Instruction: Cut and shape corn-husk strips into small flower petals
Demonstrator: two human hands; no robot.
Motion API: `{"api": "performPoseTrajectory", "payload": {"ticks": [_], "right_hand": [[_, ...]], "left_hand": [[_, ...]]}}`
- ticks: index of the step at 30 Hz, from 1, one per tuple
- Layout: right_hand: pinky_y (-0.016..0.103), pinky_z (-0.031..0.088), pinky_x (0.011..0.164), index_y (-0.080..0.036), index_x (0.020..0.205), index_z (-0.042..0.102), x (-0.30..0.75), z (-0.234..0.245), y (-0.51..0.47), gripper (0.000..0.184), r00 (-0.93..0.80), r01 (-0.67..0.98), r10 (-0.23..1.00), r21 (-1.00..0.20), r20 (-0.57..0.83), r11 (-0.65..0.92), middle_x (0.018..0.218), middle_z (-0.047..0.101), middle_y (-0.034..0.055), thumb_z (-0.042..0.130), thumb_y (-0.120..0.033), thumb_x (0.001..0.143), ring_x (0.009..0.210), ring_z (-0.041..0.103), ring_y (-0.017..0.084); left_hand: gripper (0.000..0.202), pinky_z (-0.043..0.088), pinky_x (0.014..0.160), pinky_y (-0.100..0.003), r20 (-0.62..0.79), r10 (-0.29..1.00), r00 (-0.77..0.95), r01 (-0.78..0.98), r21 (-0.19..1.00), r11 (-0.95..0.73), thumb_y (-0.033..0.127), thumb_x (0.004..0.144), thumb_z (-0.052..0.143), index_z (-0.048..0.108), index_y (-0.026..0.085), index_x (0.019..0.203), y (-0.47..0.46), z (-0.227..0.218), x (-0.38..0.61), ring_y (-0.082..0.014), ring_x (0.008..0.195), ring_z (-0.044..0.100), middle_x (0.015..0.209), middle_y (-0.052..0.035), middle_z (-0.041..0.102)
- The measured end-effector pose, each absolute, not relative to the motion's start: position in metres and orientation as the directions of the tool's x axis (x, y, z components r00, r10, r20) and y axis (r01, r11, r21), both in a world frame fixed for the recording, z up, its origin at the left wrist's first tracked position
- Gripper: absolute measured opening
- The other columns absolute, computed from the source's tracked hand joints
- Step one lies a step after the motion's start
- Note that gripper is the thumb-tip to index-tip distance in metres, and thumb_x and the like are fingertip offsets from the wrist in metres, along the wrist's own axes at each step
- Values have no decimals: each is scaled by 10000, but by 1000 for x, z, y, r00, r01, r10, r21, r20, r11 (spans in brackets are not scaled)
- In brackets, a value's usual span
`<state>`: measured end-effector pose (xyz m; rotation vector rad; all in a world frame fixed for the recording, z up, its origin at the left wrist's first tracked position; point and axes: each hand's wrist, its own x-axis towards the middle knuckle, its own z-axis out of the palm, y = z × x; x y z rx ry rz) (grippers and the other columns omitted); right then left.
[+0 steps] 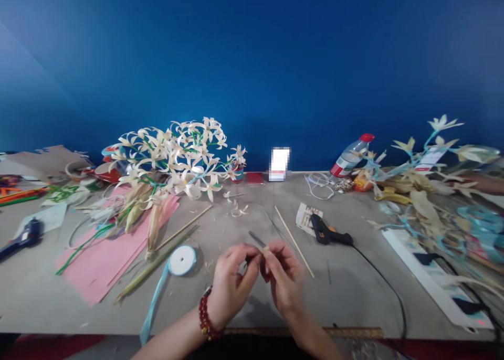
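Observation:
My left hand (236,273), with a dark red bead bracelet (205,315) at its wrist, is closed in a pinch above the middle of the table. What its fingertips hold is hidden. My right hand (285,276) meets it fingertip to fingertip, also closed. A slim grey pointed tool (256,239) sticks out past the right fingers, away from me; its exact kind does not show. Left of my hands lies a spool of light blue ribbon (182,260), its tail hanging towards the table's front edge. A thin wooden stick (294,241) lies to the right.
White artificial flowers (192,155) stand at the back left, near pink paper sheets (106,260) and husks. On the right are a black glue gun (331,233) with its cable, a white power strip (435,281) and a red-capped bottle (352,155). A blue glue gun (23,239) lies far left.

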<state>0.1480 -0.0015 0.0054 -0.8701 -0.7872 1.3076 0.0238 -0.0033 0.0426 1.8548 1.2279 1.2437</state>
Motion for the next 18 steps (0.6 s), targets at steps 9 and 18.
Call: {"api": "performPoseTrajectory", "payload": {"ticks": [9, 18], "right_hand": [[189, 397, 448, -187, 930, 690, 156, 6, 4, 225, -58, -465, 998, -885, 33, 2, 582, 571, -34, 737, -369, 806, 484, 501, 85], [188, 395, 436, -184, 814, 665, 159, 3, 4, 157, 34, -355, 994, -928, 107, 112, 557, 580, -30, 706, -333, 838, 464, 501, 86]], "left_hand": [[208, 456, 549, -197, 173, 977, 127, -25, 985, -171, 285, 939, 538, 641, 140, 832, -2, 41, 25, -99, 553, 543, 646, -13, 619], [238, 462, 559, -188, 176, 974, 143, -8, 984, -177, 293, 938, 546, 618, 137, 775, -3, 39, 27, -99, 567, 563, 646, -28, 634]]}}
